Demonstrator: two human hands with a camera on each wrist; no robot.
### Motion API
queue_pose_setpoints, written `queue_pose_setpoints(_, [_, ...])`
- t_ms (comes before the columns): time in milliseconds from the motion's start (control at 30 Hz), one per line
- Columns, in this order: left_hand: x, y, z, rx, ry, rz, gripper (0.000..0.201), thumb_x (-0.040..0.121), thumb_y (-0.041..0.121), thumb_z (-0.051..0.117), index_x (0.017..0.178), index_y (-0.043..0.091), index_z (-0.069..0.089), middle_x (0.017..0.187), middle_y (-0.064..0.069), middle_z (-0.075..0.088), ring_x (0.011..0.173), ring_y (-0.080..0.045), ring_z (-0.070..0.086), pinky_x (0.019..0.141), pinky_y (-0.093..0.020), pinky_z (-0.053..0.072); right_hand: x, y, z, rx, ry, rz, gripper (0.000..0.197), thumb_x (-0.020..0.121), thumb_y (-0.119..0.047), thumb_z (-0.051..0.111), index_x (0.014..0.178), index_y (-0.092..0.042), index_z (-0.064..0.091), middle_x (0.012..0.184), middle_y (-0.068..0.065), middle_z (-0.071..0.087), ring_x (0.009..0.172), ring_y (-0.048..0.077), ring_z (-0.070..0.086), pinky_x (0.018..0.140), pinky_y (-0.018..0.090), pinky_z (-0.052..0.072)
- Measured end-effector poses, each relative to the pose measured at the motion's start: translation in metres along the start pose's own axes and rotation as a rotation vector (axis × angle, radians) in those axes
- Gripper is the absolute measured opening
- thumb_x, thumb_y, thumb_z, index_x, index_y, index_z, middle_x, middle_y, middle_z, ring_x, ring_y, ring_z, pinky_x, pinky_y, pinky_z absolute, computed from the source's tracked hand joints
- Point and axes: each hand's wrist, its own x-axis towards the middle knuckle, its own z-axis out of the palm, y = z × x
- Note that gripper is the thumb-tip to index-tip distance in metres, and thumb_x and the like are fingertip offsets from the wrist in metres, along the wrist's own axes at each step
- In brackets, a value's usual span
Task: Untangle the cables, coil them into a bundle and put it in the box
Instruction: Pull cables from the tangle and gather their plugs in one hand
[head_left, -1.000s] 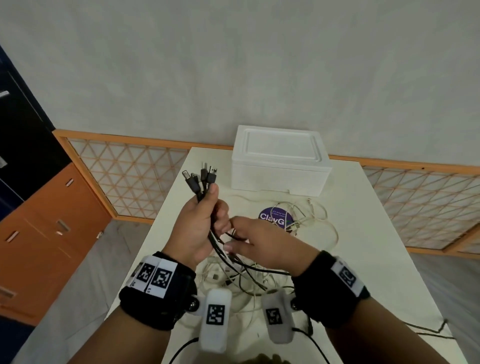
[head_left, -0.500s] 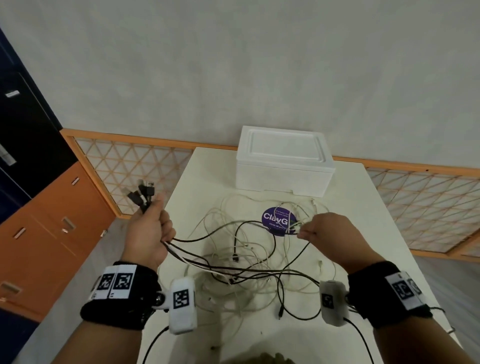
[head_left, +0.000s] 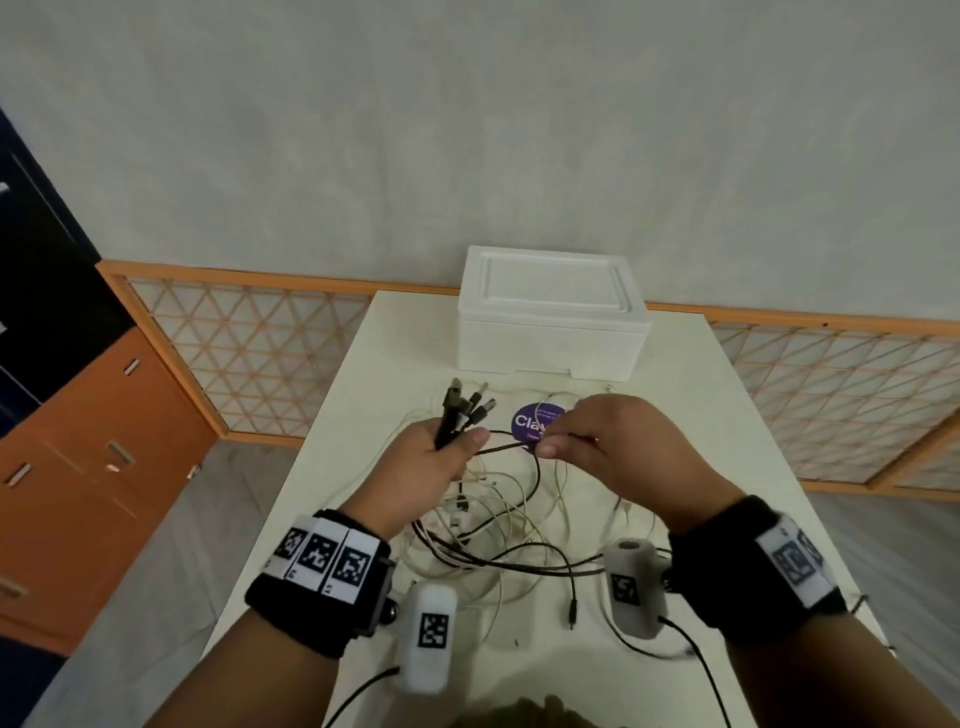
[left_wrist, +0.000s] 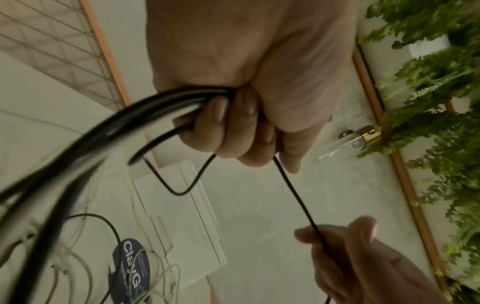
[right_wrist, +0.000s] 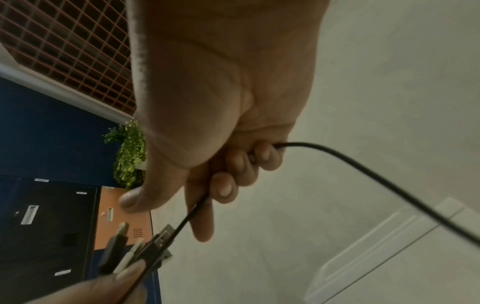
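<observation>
My left hand (head_left: 441, 457) grips a bunch of black cables (head_left: 452, 421) just below their plugs, which stick up above the fist; the left wrist view shows the fingers (left_wrist: 233, 123) curled round the strands (left_wrist: 155, 107). My right hand (head_left: 582, 441) is close to its right and holds one thin black cable (head_left: 509, 436) that runs across to the left fist; in the right wrist view the fingers (right_wrist: 233, 170) are curled round that cable (right_wrist: 363, 164). Loose white and black cables (head_left: 498, 525) lie tangled on the table under both hands. The white foam box (head_left: 550, 317) stands shut at the table's far end.
The table (head_left: 727, 415) is white and narrow, with floor on both sides. A purple round sticker (head_left: 532, 421) lies in front of the box. Orange cabinets (head_left: 78, 467) stand at the left, and a lattice panel (head_left: 249, 358) runs along the wall.
My hands were spread wide apart half a second ago, with the left one out past the table's left edge. Both have come back together over the tangle, the left still holding the plug bunch.
</observation>
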Motion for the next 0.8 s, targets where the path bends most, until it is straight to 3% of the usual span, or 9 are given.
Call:
queue_pose_setpoints(133, [0.003, -0.01, -0.012, -0.072, 0.094, -0.04, 0.027, 0.091, 0.031, 0.06, 0.073, 0.015, 0.048, 0.044, 0.012, 0.035, 0.036, -0.006, 0.026, 0.046, -0.025, 0.022, -0.013, 0.014, -0.003, -0.005, 0.048, 0.142, 0.029, 0.083, -0.055, 0.056, 0.101, -0.037, 0.069, 0.084, -0.008, 0.066, 0.082, 0.011, 0.06, 0.072, 0.027, 0.045])
queue_pose_setpoints(233, [0.005, -0.02, -0.024, -0.17, 0.139, -0.084, 0.028, 0.093, 0.031, 0.058, 0.075, 0.014, 0.045, 0.045, 0.01, 0.033, 0.039, -0.009, 0.022, 0.043, -0.022, 0.019, -0.028, 0.03, -0.01, 0.162, -0.014, 0.304, 0.094, 0.074, -0.029, 0.078, 0.145, -0.044, 0.02, 0.138, -0.014, 0.046, 0.119, 0.003, 0.048, 0.099, 0.023, 0.037])
queue_pose_setpoints(300, [0.006, -0.024, -0.028, -0.169, 0.151, -0.087, 0.029, 0.093, 0.031, 0.058, 0.072, 0.016, 0.044, 0.045, 0.009, 0.033, 0.04, -0.009, 0.022, 0.044, -0.023, 0.018, -0.031, 0.035, -0.012, 0.274, 0.165, 0.43, 0.097, 0.08, -0.011, 0.07, 0.149, -0.037, 0.008, 0.149, -0.014, 0.027, 0.128, 0.003, 0.039, 0.104, 0.021, 0.03])
queue_pose_setpoints(367, [0.006, -0.027, -0.027, -0.209, 0.15, -0.102, 0.03, 0.093, 0.029, 0.058, 0.07, 0.017, 0.042, 0.046, 0.01, 0.032, 0.042, -0.009, 0.021, 0.045, -0.024, 0.017, -0.03, 0.035, -0.003, 0.36, 0.314, 0.444, 0.076, 0.084, 0.002, 0.059, 0.147, -0.029, 0.028, 0.144, -0.007, 0.042, 0.125, 0.001, 0.045, 0.101, 0.012, 0.03])
queue_pose_setpoints(433, [0.008, -0.029, -0.025, -0.258, 0.143, -0.117, 0.032, 0.093, 0.027, 0.058, 0.068, 0.018, 0.041, 0.048, 0.009, 0.032, 0.044, -0.01, 0.019, 0.046, -0.025, 0.015, -0.024, 0.029, 0.011, 0.36, 0.32, 0.422, 0.052, 0.083, -0.002, 0.066, 0.13, -0.022, 0.056, 0.117, -0.001, 0.067, 0.099, -0.006, 0.059, 0.086, -0.001, 0.035])
queue_pose_setpoints(567, [0.009, -0.029, -0.028, -0.306, 0.145, -0.132, 0.03, 0.093, 0.027, 0.059, 0.07, 0.02, 0.041, 0.052, 0.006, 0.029, 0.045, -0.011, 0.018, 0.047, -0.026, 0.015, -0.016, 0.018, 0.046, 0.688, 0.353, 0.497, 0.027, 0.074, -0.005, 0.076, 0.098, -0.017, 0.07, 0.078, -0.003, 0.071, 0.057, 0.007, 0.064, 0.057, 0.008, 0.044])
queue_pose_setpoints(633, [0.009, -0.03, -0.03, -0.325, 0.157, -0.141, 0.029, 0.094, 0.026, 0.058, 0.072, 0.019, 0.041, 0.05, 0.007, 0.029, 0.044, -0.009, 0.018, 0.043, -0.022, 0.015, -0.014, 0.016, 0.057, 0.737, 0.376, 0.529, 0.021, 0.08, -0.004, 0.071, 0.092, -0.021, 0.068, 0.084, -0.005, 0.071, 0.064, 0.004, 0.067, 0.066, 0.009, 0.047])
queue_pose_setpoints(733, [0.009, -0.033, -0.032, -0.368, 0.196, -0.163, 0.029, 0.094, 0.024, 0.058, 0.071, 0.017, 0.042, 0.048, 0.008, 0.031, 0.039, -0.007, 0.019, 0.036, -0.019, 0.018, -0.017, 0.013, 0.066, 0.826, 0.117, 0.504, 0.018, 0.086, -0.018, 0.068, 0.097, -0.031, 0.062, 0.097, -0.005, 0.071, 0.089, 0.012, 0.069, 0.089, 0.024, 0.049])
queue_pose_setpoints(800, [0.01, -0.034, -0.034, -0.383, 0.233, -0.171, 0.031, 0.094, 0.023, 0.057, 0.069, 0.017, 0.041, 0.048, 0.007, 0.031, 0.038, -0.007, 0.02, 0.035, -0.019, 0.019, -0.02, 0.011, 0.068, 0.914, -0.079, 0.454, 0.019, 0.09, -0.039, 0.058, 0.105, -0.027, 0.062, 0.088, -0.002, 0.072, 0.08, 0.015, 0.069, 0.082, 0.029, 0.052])
